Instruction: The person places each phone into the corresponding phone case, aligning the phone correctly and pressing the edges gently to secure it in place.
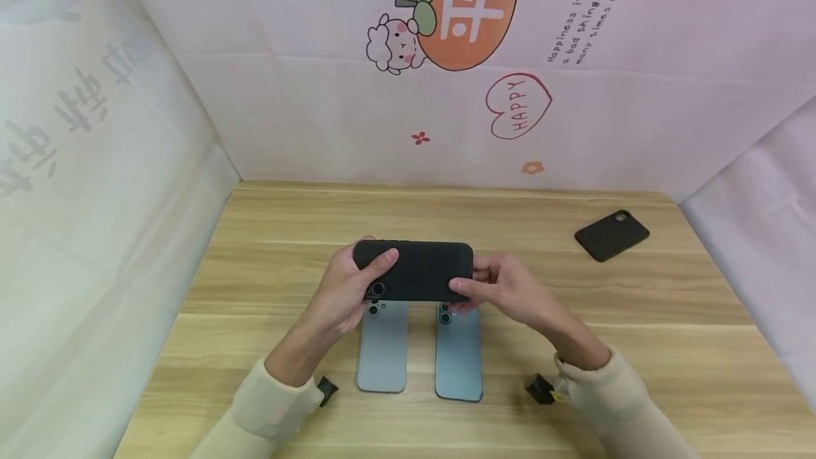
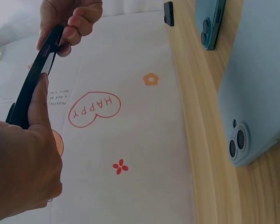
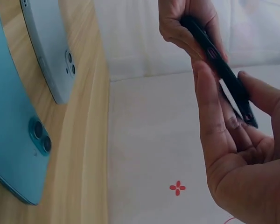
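Observation:
A phone in a black case (image 1: 421, 269) is held level above the table, its back and camera lenses facing the head camera. My left hand (image 1: 340, 287) grips its left end, thumb across the back. At the other end my right hand (image 1: 513, 290) pinches the corner, thumb on the back and fingers behind. In the right wrist view, a thin dark edge stands apart from the phone case (image 3: 217, 58) near the right fingers (image 3: 233, 123), with a pale gap between. Below the hands, a pale silver-blue phone (image 1: 384, 353) and a teal phone (image 1: 460, 360) lie backs up.
Another black phone case (image 1: 612, 236) lies at the back right of the wooden table (image 1: 287, 211). White printed cloth (image 1: 319, 112) hangs behind the table and along both sides. Small black devices sit at both wrists, close over the table.

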The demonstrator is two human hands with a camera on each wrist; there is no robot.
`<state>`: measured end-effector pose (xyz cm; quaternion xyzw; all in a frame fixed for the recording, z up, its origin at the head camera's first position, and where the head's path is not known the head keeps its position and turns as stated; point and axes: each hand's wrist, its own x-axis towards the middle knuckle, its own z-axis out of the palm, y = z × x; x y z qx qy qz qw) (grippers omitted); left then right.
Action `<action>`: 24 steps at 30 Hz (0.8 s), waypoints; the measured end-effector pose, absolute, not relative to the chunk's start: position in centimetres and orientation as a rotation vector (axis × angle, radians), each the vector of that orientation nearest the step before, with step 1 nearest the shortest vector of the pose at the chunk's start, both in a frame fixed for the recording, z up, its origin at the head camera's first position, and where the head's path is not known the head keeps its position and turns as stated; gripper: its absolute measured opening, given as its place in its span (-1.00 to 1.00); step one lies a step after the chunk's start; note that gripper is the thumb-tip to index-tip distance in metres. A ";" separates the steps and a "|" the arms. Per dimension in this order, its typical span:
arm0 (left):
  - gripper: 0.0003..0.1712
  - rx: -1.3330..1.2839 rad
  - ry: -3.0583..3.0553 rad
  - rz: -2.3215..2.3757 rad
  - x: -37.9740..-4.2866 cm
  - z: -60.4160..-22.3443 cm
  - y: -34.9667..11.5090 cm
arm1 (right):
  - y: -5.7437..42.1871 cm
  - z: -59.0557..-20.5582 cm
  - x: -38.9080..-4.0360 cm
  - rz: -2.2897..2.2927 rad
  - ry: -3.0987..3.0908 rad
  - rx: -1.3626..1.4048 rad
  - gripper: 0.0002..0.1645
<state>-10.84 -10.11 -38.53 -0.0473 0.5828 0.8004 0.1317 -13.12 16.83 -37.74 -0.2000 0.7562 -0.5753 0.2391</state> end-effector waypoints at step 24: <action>-0.59 0.007 1.691 2.152 -12.3 -38.5 -10.2 | 14.7 -36.4 -13.6 -1.415 2.389 -0.523 -0.80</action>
